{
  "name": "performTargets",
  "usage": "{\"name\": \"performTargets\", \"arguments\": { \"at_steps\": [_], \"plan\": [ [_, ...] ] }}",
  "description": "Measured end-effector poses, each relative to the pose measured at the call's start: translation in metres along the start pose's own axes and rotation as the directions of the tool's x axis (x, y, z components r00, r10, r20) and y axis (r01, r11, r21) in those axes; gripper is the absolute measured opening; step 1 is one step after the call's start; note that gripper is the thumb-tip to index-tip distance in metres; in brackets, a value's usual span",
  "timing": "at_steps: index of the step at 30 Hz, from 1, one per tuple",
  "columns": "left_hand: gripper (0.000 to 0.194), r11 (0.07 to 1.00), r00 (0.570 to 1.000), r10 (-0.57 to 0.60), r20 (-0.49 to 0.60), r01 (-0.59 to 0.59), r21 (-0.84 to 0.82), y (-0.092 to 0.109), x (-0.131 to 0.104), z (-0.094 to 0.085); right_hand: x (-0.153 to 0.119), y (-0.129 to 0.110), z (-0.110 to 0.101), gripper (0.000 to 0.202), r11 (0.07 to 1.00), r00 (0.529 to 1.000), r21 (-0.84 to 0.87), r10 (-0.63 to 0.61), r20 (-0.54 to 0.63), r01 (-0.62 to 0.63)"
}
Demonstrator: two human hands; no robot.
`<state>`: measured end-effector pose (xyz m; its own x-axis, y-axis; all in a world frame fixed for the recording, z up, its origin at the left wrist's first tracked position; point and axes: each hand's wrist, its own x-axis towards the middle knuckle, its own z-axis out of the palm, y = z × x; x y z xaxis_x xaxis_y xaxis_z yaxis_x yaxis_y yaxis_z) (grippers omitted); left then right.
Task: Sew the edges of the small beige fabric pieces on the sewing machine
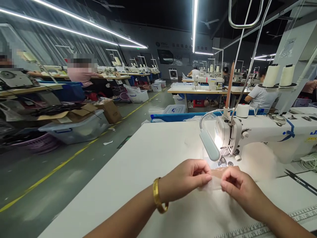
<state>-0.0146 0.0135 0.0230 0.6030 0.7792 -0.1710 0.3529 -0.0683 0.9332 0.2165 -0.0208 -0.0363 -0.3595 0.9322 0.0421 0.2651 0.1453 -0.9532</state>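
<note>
Both hands pinch a thin, see-through whitish material (216, 183) just in front of the sewing machine's needle area. My left hand (189, 178), with a gold bracelet (156, 195) at the wrist, holds its left side between thumb and fingers. My right hand (241, 186) grips the right side the same way, a short gap from the left. A tan piece (219, 172) shows behind the material, between the hands. The white sewing machine (250, 130) stands beyond, its lamp (210, 145) lit near the presser foot (222, 161).
Black scissors (302, 181) lie right of my right hand. A clear ruler (257, 230) runs along the lower right of the white table (123, 185). Thread cones (271, 75) stand behind the machine. Bins (76, 127) line the aisle at left; people sit at other machines.
</note>
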Motion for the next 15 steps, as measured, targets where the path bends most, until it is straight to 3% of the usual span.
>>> {"name": "performTargets", "arguments": {
  "at_steps": [3,5,9,12,15],
  "plan": [
    [0.022,0.989,0.998,0.005,0.066,-0.015,0.15,0.026,-0.011,-0.011,-0.015,-0.019,0.009,0.018,0.999,0.997,0.044,0.018,0.073,-0.021],
    [0.018,0.952,0.997,0.028,0.068,-0.047,0.301,0.032,-0.006,-0.016,-0.016,-0.024,0.015,0.016,0.999,0.995,-0.01,0.039,0.087,-0.038],
    [0.019,0.869,0.999,0.035,0.017,-0.039,0.493,0.009,0.035,-0.011,-0.001,-0.005,0.021,0.025,0.95,0.997,-0.302,0.077,-0.02,-0.08],
    [0.021,0.857,1.0,-0.003,-0.01,0.008,0.515,-0.014,0.066,-0.002,0.009,0.015,0.016,0.031,0.842,0.998,-0.539,-0.031,-0.047,0.001],
    [0.024,0.867,1.0,-0.017,0.016,0.007,0.499,-0.023,0.08,0.003,0.012,0.022,0.0,0.031,0.752,0.99,-0.649,-0.143,0.009,0.115]
  ]
}}
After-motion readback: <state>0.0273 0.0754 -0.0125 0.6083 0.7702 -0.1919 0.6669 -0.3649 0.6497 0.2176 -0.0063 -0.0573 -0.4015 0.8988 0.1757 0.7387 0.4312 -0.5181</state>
